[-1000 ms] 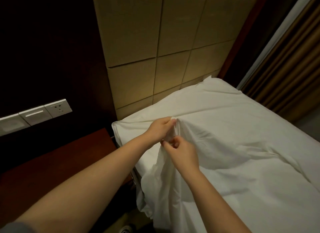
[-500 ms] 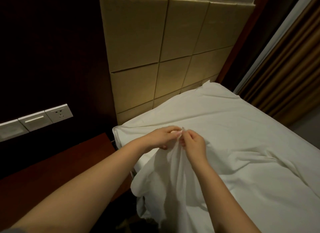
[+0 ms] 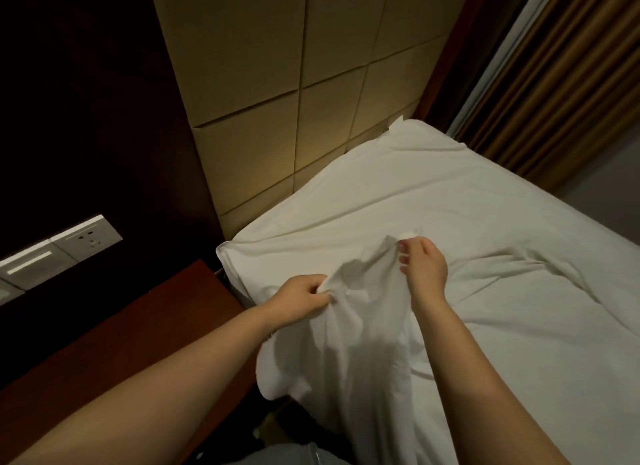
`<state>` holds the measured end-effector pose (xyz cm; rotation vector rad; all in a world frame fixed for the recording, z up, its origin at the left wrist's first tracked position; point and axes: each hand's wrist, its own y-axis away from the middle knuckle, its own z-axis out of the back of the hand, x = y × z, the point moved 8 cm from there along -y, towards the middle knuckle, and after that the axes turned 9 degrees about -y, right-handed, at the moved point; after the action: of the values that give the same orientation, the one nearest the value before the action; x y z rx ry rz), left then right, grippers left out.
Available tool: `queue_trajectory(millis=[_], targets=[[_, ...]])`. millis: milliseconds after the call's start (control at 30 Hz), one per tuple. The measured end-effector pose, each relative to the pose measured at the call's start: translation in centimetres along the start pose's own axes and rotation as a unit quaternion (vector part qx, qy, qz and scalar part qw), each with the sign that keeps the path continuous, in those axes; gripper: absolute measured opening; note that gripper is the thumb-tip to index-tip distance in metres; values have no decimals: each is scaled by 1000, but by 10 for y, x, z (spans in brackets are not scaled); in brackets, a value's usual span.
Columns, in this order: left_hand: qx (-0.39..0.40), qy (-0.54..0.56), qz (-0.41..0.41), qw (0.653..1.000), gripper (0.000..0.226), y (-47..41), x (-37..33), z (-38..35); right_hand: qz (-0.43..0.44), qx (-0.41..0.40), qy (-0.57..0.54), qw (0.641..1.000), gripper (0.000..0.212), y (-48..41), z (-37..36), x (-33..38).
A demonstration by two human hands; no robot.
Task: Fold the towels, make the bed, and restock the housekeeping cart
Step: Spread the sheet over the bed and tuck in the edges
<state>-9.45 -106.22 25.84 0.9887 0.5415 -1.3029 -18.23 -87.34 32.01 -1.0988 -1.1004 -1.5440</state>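
From the head camera I look down at the corner of the bed (image 3: 398,194), where it meets the padded tan headboard (image 3: 263,146). The white sheet (image 3: 360,343) covers the mattress and spills over the near edge in loose folds, and a rumpled ridge of it is lifted between my two hands.

My left hand (image 3: 304,293) has its fingers curled round a bunch of the sheet just above the mattress edge. My right hand (image 3: 422,267) is farther onto the bed and pinches a small peak of the same sheet between thumb and fingertips. The two hands are near each other but apart.

To the left, a dark reddish wooden nightstand (image 3: 166,326) stands just beside the bed. On the dark wall above it sit a white socket plate (image 3: 88,237) and a switch panel (image 3: 31,262); any marking on them is too small for me to read. A brown pleated curtain (image 3: 561,83) hangs at the upper right.
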Motion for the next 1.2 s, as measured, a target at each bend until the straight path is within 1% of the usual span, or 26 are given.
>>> queue_trajectory(millis=[67, 100, 133, 167, 200, 233, 267, 333, 367, 400, 433, 467, 500, 533, 667, 700, 800, 867, 900, 933, 1000, 1033, 1067, 1133, 1167, 1200], targets=[[7, 9, -19, 1000, 19, 0, -11, 1, 26, 32, 90, 995, 14, 10, -7, -5], [17, 11, -25, 999, 21, 1, -17, -2, 48, 51, 132, 989, 19, 18, -12, -5], [27, 11, -31, 999, 27, 2, -22, -7, 81, 83, 162, 980, 29, 26, -21, -3], [38, 9, -40, 998, 33, 3, -26, -13, 123, 132, 190, 965, 39, 36, -33, 2], [49, 2, -50, 998, 37, 5, -30, -19, 170, 196, 227, 939, 50, 46, -48, 7], [60, -14, -61, 996, 38, 7, -32, -26, 210, 264, 279, 899, 58, 58, -63, 10], [71, -41, -71, 994, 40, 8, -32, -32, 229, 326, 338, 853, 62, 67, -73, 10], [87, -110, -90, 986, 42, 11, -27, -37, 203, 427, 445, 760, 64, 78, -83, -2], [90, -143, -104, 980, 40, 13, -25, -37, 178, 457, 480, 727, 63, 81, -84, -12], [94, -168, -117, 974, 34, 16, -23, -37, 156, 472, 502, 708, 58, 83, -84, -21], [95, -182, -128, 970, 27, 19, -22, -36, 142, 475, 512, 702, 48, 85, -85, -27], [93, -182, -135, 970, 25, 21, -20, -36, 137, 469, 516, 704, 35, 87, -86, -32], [87, -176, -135, 971, 28, 23, -17, -34, 139, 457, 519, 709, 23, 88, -88, -35], [78, -162, -120, 976, 33, 23, -13, -30, 148, 438, 521, 717, 17, 87, -89, -36], [41, -115, -42, 992, 44, 19, 14, -3, 227, 317, 517, 762, 30, 80, -82, -28], [44, -112, -32, 992, 42, 19, 19, 1, 237, 302, 512, 768, 32, 80, -81, -27], [61, -101, -11, 993, 33, 22, 25, 6, 241, 291, 502, 778, 33, 82, -82, -27], [38, -96, -10, 995, 29, 24, 24, 12, 230, 284, 507, 780, 36, 78, -82, -25], [14, -99, -13, 995, 25, 26, 23, 18, 219, 291, 516, 775, 38, 77, -82, -27], [-12, -101, -17, 995, 20, 29, 20, 25, 206, 311, 529, 762, 40, 78, -84, -29], [-54, -117, -43, 991, 11, 34, 11, 35, 176, 375, 545, 728, 39, 88, -93, -35], [-63, -136, -61, 987, 9, 36, 4, 37, 164, 409, 533, 723, 38, 96, -101, -34], [-62, -154, -74, 983, 7, 38, -1, 36, 150, 434, 499, 735, 35, 104, -111, -32], [-61, -162, -79, 982, 6, 42, -3, 36, 113, 455, 407, 784, 22, 114, -128, -23], [-67, -160, -73, 982, 8, 43, -2, 38, 99, 453, 380, 800, 17, 116, -134, -20], [-73, -160, -63, 982, 11, 45, 1, 42, 100, 449, 376, 805, 16, 114, -138, -20]])
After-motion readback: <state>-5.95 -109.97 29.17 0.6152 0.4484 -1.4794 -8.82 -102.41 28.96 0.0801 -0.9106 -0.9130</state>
